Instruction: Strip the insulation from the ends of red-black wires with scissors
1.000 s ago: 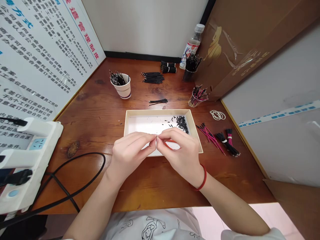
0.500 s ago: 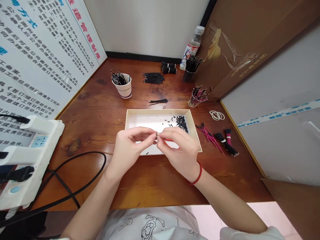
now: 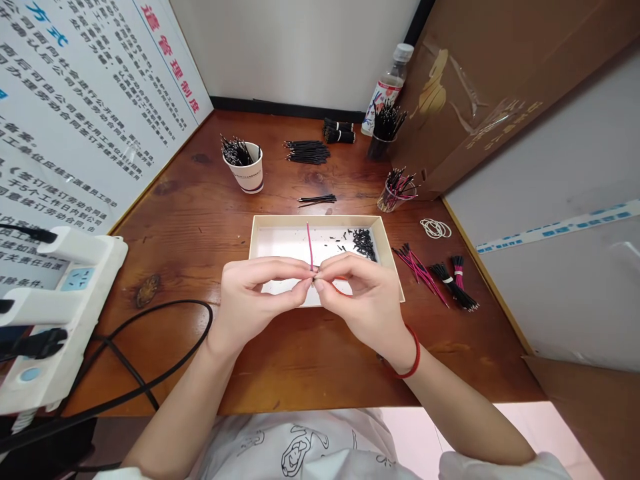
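My left hand (image 3: 257, 290) and my right hand (image 3: 363, 287) meet fingertip to fingertip over the near side of a shallow cream box (image 3: 384, 243). Both pinch the lower end of a thin pink wire (image 3: 310, 243), which points up and away from me. Part of something orange-red (image 3: 344, 285) shows beneath my right fingers; the rest of it is hidden. Small black scraps (image 3: 363, 244) lie heaped at the box's right end.
Behind the box are loose black wires (image 3: 317, 199), a wire pile (image 3: 307, 152) and a paper cup (image 3: 249, 175). Rightward are a clear cup (image 3: 389, 200), rubber bands (image 3: 435, 229), pink wires (image 3: 423, 272) and a black bundle (image 3: 454, 287). A power strip (image 3: 83, 313) with cables is at left.
The pink wire now stands out beyond my fingertips, where it did not show before. My right wrist has shifted slightly right, and my hands are still together.
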Demonstrator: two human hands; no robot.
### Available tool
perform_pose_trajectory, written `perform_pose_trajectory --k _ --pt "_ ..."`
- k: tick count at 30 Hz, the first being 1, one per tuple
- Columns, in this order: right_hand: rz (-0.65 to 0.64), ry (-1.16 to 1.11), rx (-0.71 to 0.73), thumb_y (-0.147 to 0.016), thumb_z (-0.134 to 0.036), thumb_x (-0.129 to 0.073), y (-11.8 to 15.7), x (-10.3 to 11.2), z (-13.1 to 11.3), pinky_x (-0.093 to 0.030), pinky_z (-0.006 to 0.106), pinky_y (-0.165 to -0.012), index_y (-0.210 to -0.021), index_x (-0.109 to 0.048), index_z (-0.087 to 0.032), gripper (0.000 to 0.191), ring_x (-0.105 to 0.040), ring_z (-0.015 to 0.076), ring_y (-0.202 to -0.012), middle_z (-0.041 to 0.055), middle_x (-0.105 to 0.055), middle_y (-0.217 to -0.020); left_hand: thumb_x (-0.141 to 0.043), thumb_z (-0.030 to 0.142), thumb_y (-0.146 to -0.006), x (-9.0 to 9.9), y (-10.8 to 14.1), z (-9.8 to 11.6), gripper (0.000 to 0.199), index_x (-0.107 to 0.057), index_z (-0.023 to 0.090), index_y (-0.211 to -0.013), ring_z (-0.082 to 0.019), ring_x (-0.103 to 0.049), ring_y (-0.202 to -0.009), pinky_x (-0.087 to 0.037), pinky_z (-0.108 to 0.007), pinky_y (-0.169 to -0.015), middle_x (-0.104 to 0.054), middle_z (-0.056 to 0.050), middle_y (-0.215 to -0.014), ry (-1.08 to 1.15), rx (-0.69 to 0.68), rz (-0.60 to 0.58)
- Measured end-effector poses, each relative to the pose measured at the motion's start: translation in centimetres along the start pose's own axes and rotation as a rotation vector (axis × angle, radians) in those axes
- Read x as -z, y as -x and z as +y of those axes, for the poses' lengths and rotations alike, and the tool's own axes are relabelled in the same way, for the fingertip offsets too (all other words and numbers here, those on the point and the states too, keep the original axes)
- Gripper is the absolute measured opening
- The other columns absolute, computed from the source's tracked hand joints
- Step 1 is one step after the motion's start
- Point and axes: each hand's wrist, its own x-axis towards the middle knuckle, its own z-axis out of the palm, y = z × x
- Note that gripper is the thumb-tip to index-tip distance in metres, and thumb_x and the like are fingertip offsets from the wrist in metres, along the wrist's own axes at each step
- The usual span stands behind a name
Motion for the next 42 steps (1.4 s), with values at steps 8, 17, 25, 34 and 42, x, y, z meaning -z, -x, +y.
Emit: perform_pose_trajectory --k 8,17,25,34,42 --pt "0.030 0.074 0.086 -0.077 -0.005 -0.066 0.1 -0.2 0.4 -0.054 0.027 -0.064 -0.074 -0.066 -0.020 0.016 -0.064 0.0129 -0.071 -0.0003 -0.070 -0.075 -0.083 0.025 -0.067 -0.6 -1.2 0.1 0.018 -0.070 0.017 -0.078 -0.015 -0.070 -0.061 -0.060 -0.025 -0.060 -0.074 -0.001 -0.069 0.463 0.529 0.102" --pt "-0.095 0.236 0.275 -0.082 -0.011 -0.071 -0.3 0.3 0.5 -0.058 0.028 -0.067 -0.084 -0.070 -0.020 0.009 -0.069 0.0139 -0.073 0.0032 -0.075 -0.082 -0.088 0.016 -0.058 0.0 -1.4 0.3 0.031 -0.058 0.016 -0.067 -0.008 -0.062 -0.051 -0.053 -0.019 -0.054 -0.067 0.004 -0.060 0.578 0.646 0.124" --pt "-0.162 0.369 0.282 -0.092 -0.009 -0.057 -0.2 0.0 0.6 -0.053 0.030 -0.068 -0.088 -0.059 -0.021 0.012 -0.062 0.0149 -0.078 0.0025 -0.066 -0.083 -0.088 0.022 -0.060 -0.4 -1.2 0.1 0.032 -0.058 0.016 -0.068 -0.012 -0.065 -0.055 -0.057 -0.023 -0.057 -0.068 0.003 -0.062 0.495 0.614 0.132" --pt "-0.135 0.560 0.495 -0.094 -0.002 -0.046 0.0 -0.5 1.2 -0.051 0.031 -0.077 -0.097 -0.050 -0.020 0.019 -0.059 0.0172 -0.086 0.0076 -0.064 -0.095 -0.089 0.017 -0.060 -0.3 -1.1 -0.1 0.030 -0.059 0.016 -0.064 -0.010 -0.064 -0.054 -0.057 -0.021 -0.059 -0.066 0.004 -0.059 0.537 0.598 0.064" --pt "-0.130 0.526 0.459 -0.093 -0.001 -0.047 0.0 -0.7 1.1 -0.051 0.030 -0.076 -0.096 -0.052 -0.021 0.020 -0.061 0.0154 -0.082 0.0040 -0.066 -0.089 -0.089 0.020 -0.061 -0.3 -1.1 0.1 0.037 -0.052 0.017 -0.058 -0.011 -0.063 -0.052 -0.056 -0.022 -0.056 -0.064 0.003 -0.056 0.472 0.569 0.038"
